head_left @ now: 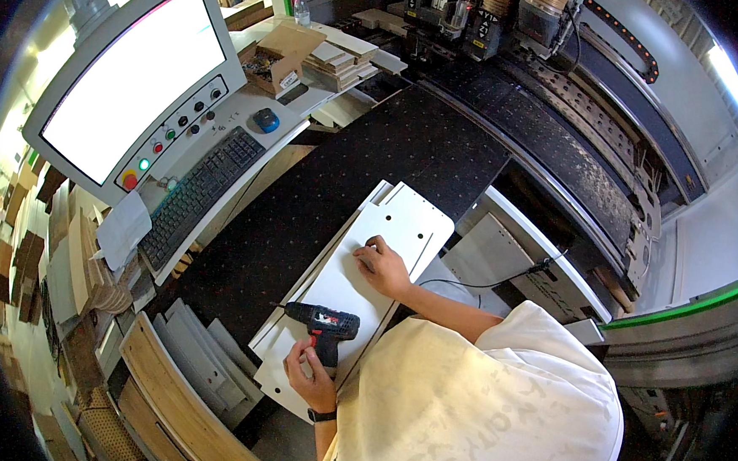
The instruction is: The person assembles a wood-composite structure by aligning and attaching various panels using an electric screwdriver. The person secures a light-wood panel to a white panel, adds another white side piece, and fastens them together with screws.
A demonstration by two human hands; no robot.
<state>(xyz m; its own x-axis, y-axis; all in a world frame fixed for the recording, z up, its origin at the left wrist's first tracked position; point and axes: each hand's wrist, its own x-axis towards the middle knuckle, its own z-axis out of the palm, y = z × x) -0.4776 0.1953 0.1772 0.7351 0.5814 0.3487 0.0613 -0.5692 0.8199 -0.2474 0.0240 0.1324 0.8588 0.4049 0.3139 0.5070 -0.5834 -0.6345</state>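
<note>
A long white panel [357,285] with several dark round holes and a narrow groove lies slantwise in front of me, over another board whose edge shows at its left. My left hand [312,381] is closed at the grip of a black cordless drill [323,319], a finger near the red trigger. The drill lies sideways above the panel, its thin bit pointing left. Farther up the panel, my right hand [383,269] has its fingers bent and drawn together close to the white surface. Whatever they may pinch is too small to make out.
Left stands a control console with a bright screen [137,81], a keyboard [202,191] and a blue mouse [266,121]. Behind are an open cardboard box [273,64] and stacked boards [337,64]. A machine bed [552,132] fills the right; a dark cable [484,284] runs nearby.
</note>
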